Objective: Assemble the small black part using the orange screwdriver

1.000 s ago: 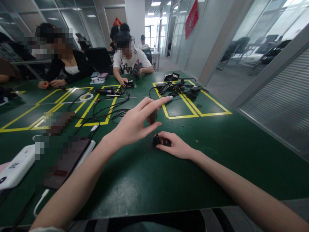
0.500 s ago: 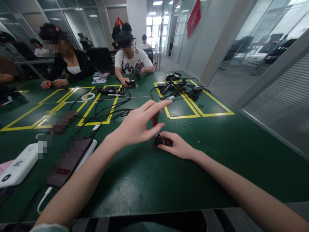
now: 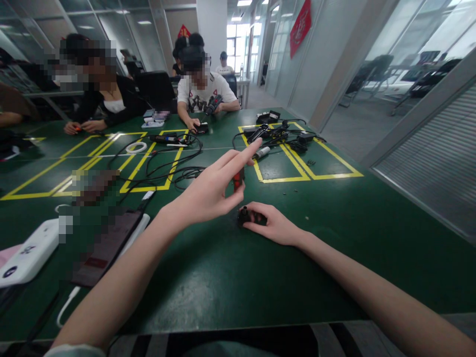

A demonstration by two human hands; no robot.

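My left hand (image 3: 211, 191) hovers over the green table (image 3: 230, 277) and pinches a small red-handled screwdriver (image 3: 238, 179) upright, the index finger stretched out above it. Its tip points down at a small black part (image 3: 244, 215). My right hand (image 3: 273, 225) lies on the table with its fingers closed round that black part, holding it in place just below the left hand.
Black cables and tools (image 3: 277, 134) lie in yellow-taped boxes farther back. A white device (image 3: 28, 253) and a dark phone (image 3: 106, 245) sit at the left. Two people (image 3: 201, 91) work at the far side. A glass wall runs along the right.
My left hand has risen slightly and the red handle of the screwdriver shows more clearly between its fingers. My right hand has stayed on the black part.
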